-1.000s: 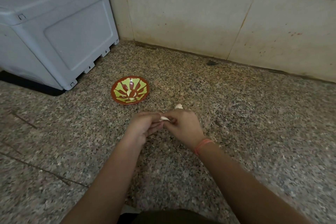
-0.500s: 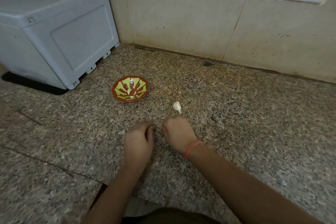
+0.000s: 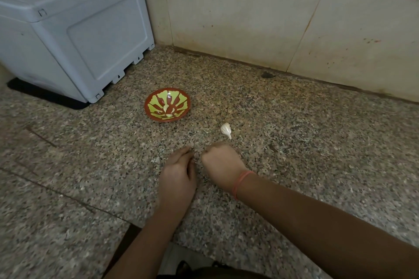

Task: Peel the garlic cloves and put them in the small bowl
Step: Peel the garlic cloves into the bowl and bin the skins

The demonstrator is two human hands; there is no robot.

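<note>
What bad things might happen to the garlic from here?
The garlic piece lies loose on the counter just beyond the right hand; a bump might knock it away. The small bowl looks shallow, so a dropped clove might bounce out. The left hand and right hand are fairly near the counter's front edge, so a clove might fall off.

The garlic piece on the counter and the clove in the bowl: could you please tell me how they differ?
The garlic piece lies on the counter, right of the bowl; the clove lies inside the bowl, at its middle. The garlic piece is white, ridged and papery, apparently unpeeled; the clove looks smooth and creamy. The garlic piece looks somewhat larger. Both are pale and lie loose, held by nothing.
</note>
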